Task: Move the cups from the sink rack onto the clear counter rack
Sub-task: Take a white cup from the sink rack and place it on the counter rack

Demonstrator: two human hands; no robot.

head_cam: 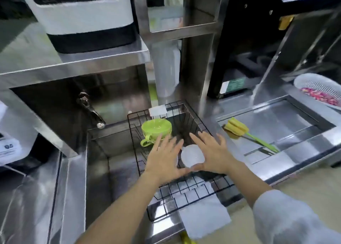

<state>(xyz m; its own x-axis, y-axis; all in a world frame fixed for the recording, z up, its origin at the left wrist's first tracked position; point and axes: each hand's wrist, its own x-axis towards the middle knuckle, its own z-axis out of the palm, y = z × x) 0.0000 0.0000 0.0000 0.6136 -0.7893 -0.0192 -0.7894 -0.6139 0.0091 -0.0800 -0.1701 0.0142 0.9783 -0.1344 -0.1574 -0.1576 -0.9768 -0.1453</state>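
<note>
Plainly the risk here lies in the reach itself: both hands come down over the black wire sink rack (184, 186) with fingers spread, neither gripping anything, and the pale upturned cup (192, 156) sits between them. The left hand (163, 161) is flat and open to the cup's left, the right hand (212, 152) open to its right, its thumb just at the cup's near edge. I judge a two-handed squeeze on a wet, smooth cup could let it slip back through the wires or knock against the rack's wall. The left hand's fingertips also lie close to the green handled cup (156, 128) at the far left of the rack, which rests tilted on its side with its mouth facing up and near; a careless lift might nudge it over.

Inside the rack I can make out only these two cups; a pale edge under the left hand may be a third, but it is too hidden to tell. A white cloth (204, 219) hangs over the rack's near rim. The clear counter rack is not something I can pick out; to the right lies a recessed steel tray (276, 147) with a yellow sponge brush (238, 128) lying over its far left edge, and far right a white colander (317, 86) holding pinkish bits
</note>
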